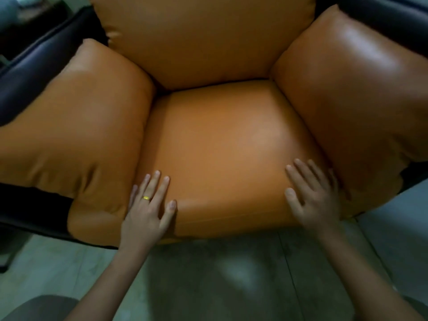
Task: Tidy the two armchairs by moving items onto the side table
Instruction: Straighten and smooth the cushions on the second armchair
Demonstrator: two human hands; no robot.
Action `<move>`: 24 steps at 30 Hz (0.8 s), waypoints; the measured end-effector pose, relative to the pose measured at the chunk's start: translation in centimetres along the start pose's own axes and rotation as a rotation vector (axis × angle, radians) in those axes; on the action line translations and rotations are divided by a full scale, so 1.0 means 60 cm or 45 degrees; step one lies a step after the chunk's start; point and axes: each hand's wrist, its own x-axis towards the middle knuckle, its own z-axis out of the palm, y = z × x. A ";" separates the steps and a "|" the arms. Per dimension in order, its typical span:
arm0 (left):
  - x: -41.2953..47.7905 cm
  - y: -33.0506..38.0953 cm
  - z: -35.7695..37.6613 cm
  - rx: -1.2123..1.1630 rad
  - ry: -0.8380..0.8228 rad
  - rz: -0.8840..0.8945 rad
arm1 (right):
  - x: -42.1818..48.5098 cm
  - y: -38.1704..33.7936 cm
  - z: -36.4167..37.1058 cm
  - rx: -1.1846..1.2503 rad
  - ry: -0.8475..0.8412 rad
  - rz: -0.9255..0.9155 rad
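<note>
An orange leather armchair [220, 140] with a dark outer frame fills the view. Its seat cushion carries no loose items. My left hand [148, 209], wearing a gold ring, lies flat with straight fingers on the front left corner of the seat cushion. My right hand [312, 195] lies flat with spread fingers on the front right corner, beside the right arm cushion [352, 93]. Neither hand holds anything. The side table is not clearly in view.
A grey tiled floor [231, 274] runs in front of the chair. The left arm cushion [76, 126] bulges beside the seat. Dark blurred furniture [30, 22] stands at the top left, behind the chair's dark frame [27, 72].
</note>
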 end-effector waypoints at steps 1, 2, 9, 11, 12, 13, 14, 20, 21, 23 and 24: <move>-0.006 -0.008 0.002 -0.001 0.015 0.028 | -0.007 0.018 -0.008 0.015 -0.008 0.019; -0.009 -0.016 0.004 0.007 0.029 0.053 | -0.011 0.033 -0.014 0.013 -0.006 0.010; 0.002 -0.031 0.050 0.017 0.298 0.136 | 0.005 0.046 0.020 -0.044 0.240 -0.160; 0.009 -0.038 0.054 0.037 0.321 0.152 | 0.012 0.045 0.026 -0.058 0.251 -0.171; 0.008 -0.037 0.051 0.032 0.303 0.151 | 0.012 0.044 0.024 -0.058 0.247 -0.156; 0.007 -0.033 0.046 0.012 0.281 0.136 | 0.009 0.042 0.023 -0.054 0.259 -0.136; 0.005 -0.026 0.039 -0.005 0.264 0.102 | 0.007 0.039 0.021 -0.038 0.266 -0.118; 0.021 0.068 0.034 0.006 0.130 -0.132 | 0.020 -0.076 0.023 0.038 0.085 -0.103; 0.034 0.090 0.034 0.042 0.078 -0.063 | 0.030 -0.116 0.034 0.056 0.031 -0.158; 0.057 0.130 0.038 0.106 0.013 0.039 | 0.050 -0.172 0.056 0.046 -0.009 -0.120; 0.066 0.143 0.041 0.120 0.006 0.046 | 0.055 -0.182 0.065 0.039 0.007 -0.076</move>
